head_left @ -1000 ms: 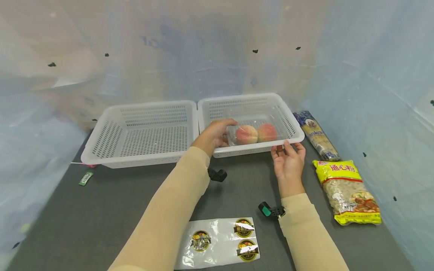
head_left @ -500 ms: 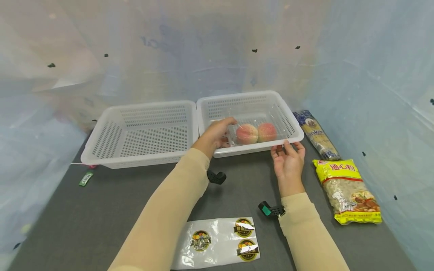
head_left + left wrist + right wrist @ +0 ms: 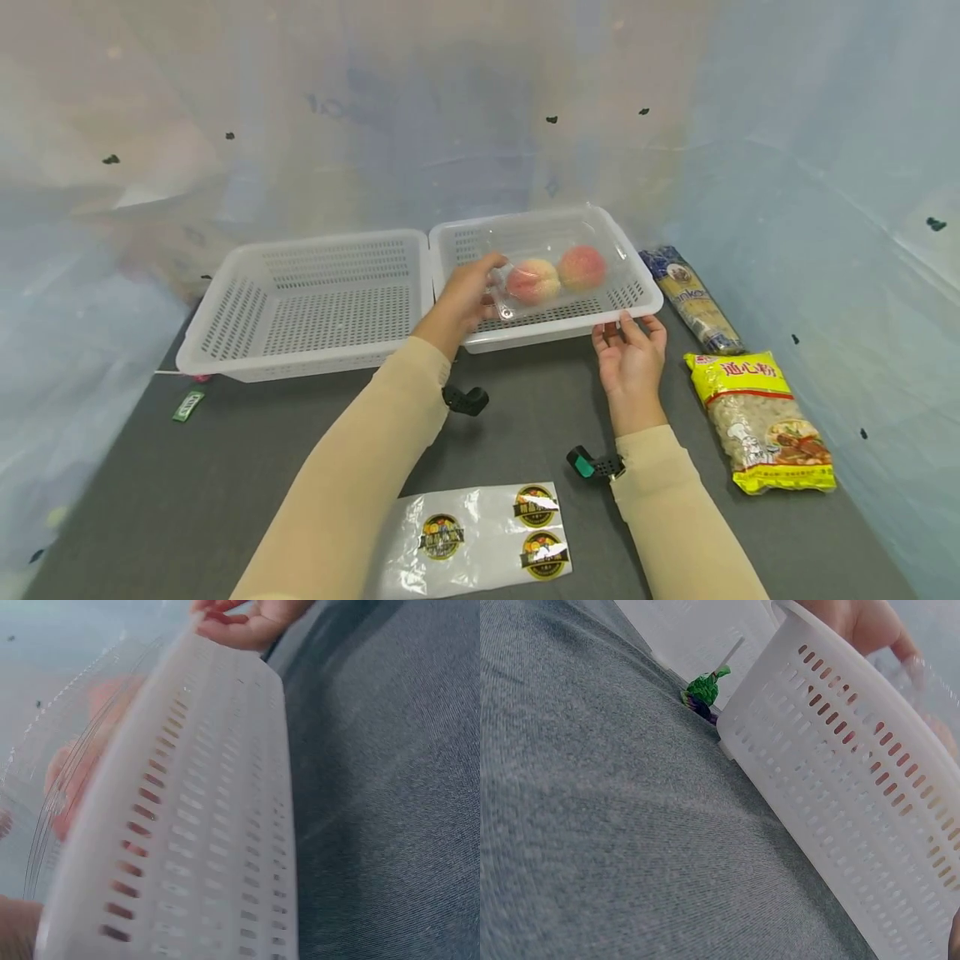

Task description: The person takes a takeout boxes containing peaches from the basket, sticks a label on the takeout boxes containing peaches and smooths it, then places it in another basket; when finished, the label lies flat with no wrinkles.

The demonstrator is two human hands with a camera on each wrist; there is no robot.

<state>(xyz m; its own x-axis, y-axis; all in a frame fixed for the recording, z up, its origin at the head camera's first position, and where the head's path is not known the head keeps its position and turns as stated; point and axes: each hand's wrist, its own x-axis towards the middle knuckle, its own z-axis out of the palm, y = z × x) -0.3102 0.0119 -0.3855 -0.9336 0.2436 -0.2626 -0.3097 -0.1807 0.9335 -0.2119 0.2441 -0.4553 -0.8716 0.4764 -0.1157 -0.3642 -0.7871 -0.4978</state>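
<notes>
The left hand [image 3: 467, 293] grasps the left end of a clear plastic box [image 3: 551, 250], while the right hand [image 3: 633, 354] grips the front rim of the right-hand white basket [image 3: 562, 323] near its corner. The box is within or just above that basket; whether it touches the basket's floor cannot be told. Its thin, see-through walls catch glints along the edges, and inside sit two round peaches side by side, the left one [image 3: 533, 282] yellow blushed with pink, the right one [image 3: 582, 267] redder.

The box's far edge blurs into the pale basket, and some of the left hand's fingers are hidden. In the left wrist view the basket wall covers part of the peaches. A second basket [image 3: 307, 362] stands just left. Nearer on the worktop [image 3: 525, 417], a white printed bag [image 3: 480, 542] is partly covered by the left sleeve [image 3: 352, 467].
</notes>
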